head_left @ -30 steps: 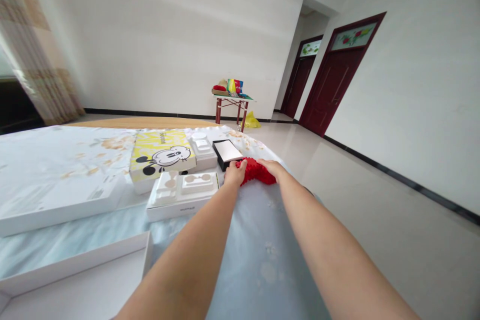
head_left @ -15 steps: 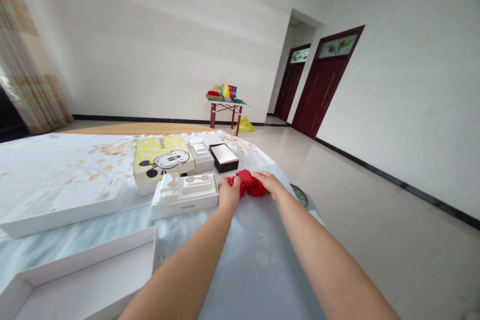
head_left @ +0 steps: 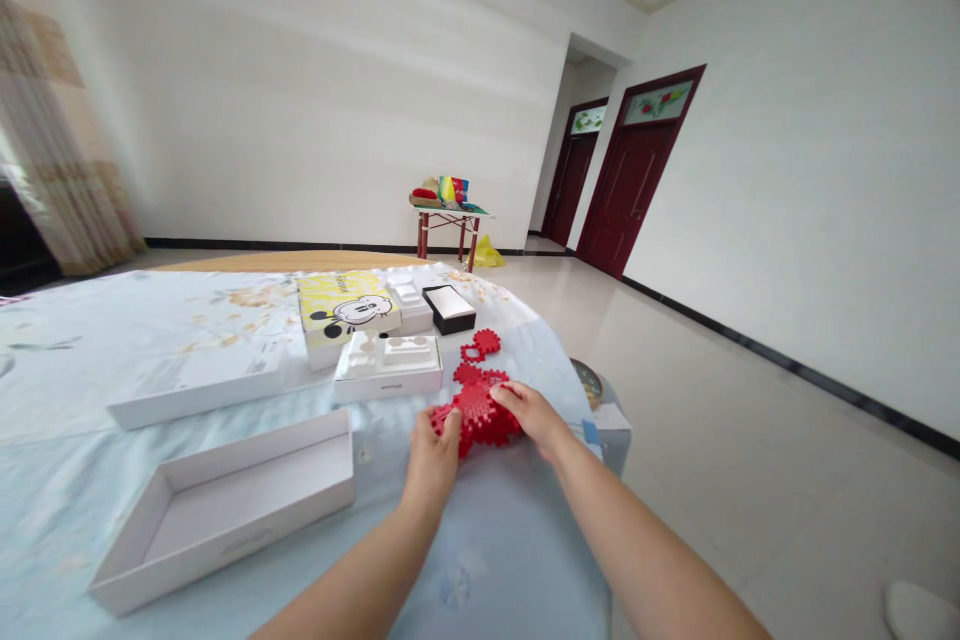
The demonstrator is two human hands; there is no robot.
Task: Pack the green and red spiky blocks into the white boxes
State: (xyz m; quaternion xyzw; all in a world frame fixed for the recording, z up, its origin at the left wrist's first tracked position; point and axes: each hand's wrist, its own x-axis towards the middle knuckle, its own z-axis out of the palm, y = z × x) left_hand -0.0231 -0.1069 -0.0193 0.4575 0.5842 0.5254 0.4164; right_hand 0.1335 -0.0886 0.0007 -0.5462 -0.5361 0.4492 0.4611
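Between my hands is a bunch of red toothed plastic pieces (head_left: 477, 406), flat and gear-edged, overlapping one another. My left hand (head_left: 433, 450) grips their left side, thumb on the near edge. On the right side, my right hand (head_left: 529, 414) has its thumb and fingers closed on the bunch; its lower fingers are partly hidden. Whether the pieces are joined or just stacked, I cannot tell. Beyond them on the cloth lie a few more red pieces (head_left: 487, 341), one of them a ring with an open middle.
Left of my hands are a white box with moulded inserts (head_left: 390, 384), an open white box lid (head_left: 247, 495) and a yellow cartoon box (head_left: 319, 350). A black box (head_left: 450, 322) stands farther back. The table's rounded edge (head_left: 574, 370) runs close on the right.
My hands have drawn the red bunch nearer to me, leaving other red pieces behind on the cloth. The view has also shifted, showing more of the open lid.
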